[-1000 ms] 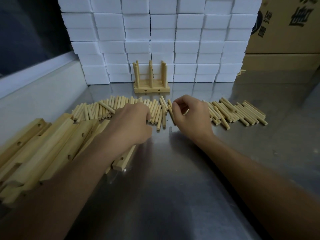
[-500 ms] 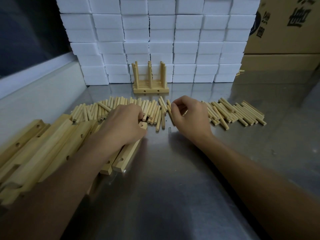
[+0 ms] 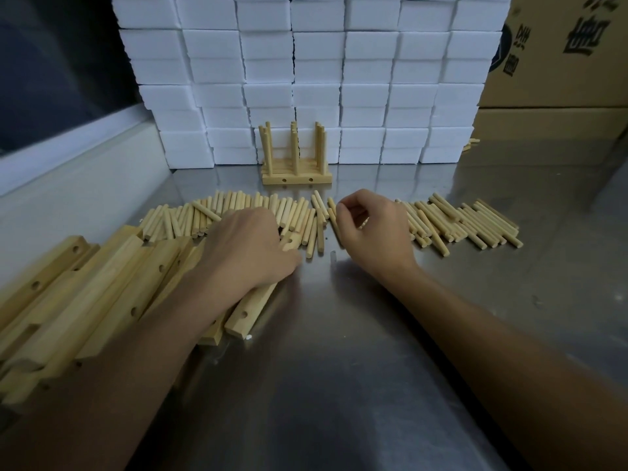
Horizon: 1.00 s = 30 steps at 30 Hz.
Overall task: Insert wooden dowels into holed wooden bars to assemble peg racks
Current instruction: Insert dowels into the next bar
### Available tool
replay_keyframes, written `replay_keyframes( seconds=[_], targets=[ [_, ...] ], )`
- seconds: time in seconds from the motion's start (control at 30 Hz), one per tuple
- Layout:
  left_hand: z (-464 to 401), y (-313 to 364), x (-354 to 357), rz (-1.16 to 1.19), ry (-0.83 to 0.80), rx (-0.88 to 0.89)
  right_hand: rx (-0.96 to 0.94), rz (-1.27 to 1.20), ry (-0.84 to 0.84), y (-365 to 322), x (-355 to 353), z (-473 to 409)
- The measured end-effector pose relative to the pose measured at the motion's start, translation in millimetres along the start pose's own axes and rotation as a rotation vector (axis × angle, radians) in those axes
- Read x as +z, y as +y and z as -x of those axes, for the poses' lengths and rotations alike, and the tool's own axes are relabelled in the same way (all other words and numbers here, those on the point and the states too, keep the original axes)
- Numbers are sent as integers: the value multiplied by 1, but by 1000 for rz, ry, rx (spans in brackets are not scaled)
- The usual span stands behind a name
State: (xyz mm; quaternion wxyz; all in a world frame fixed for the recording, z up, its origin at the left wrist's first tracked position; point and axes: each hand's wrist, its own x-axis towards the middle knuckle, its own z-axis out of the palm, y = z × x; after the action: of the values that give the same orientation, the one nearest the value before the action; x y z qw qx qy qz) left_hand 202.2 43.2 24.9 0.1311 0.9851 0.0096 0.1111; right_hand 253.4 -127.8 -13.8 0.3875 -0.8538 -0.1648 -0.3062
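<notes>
My left hand (image 3: 244, 246) grips a holed wooden bar (image 3: 248, 311) that lies slanted on the steel table (image 3: 339, 368), its near end pointing toward me. A second bar end (image 3: 210, 338) shows beside it under my forearm. My right hand (image 3: 373, 232) hovers at the dowel row with fingers curled, thumb and forefinger pinching a dowel (image 3: 336, 229) that runs along the hand's left edge. Loose dowels (image 3: 204, 215) lie in a long row across the table, with more dowels (image 3: 475, 222) to the right of my right hand. A heap of holed bars (image 3: 85, 283) fills the left side.
An assembled peg rack (image 3: 295, 164) stands behind the dowels against a wall of stacked white foam blocks (image 3: 316, 62). Cardboard boxes (image 3: 560, 62) stand at the back right. A pale raised ledge (image 3: 68, 185) borders the table on the left.
My left hand has pulled a holed bar out of the heap, toward the right and nearer to me. My right hand has stayed almost still over the dowels.
</notes>
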Motion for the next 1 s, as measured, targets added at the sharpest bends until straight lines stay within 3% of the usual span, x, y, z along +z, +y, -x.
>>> replay_keyframes(
  seconds=[0.17,0.3,0.53,0.73,0.83,1.0],
  targets=[
    [-6,2,0,405,36,-25,8,-7,9,0,0,0],
    [-4,3,7,871,-71,-140,7,-19,21,0,0,0],
    [-9,-3,-1,1242,-145,-243,35,-7,9,0,0,0],
    [-15,-17,-8,1443,-219,-348,63,-11,12,1,0,-1],
    [-13,-17,-1,1410,-325,-346,59,-7,23,1,0,-1],
    [-12,-17,6,1401,-370,-343,-11,44,4,1,1,0]
  ],
)
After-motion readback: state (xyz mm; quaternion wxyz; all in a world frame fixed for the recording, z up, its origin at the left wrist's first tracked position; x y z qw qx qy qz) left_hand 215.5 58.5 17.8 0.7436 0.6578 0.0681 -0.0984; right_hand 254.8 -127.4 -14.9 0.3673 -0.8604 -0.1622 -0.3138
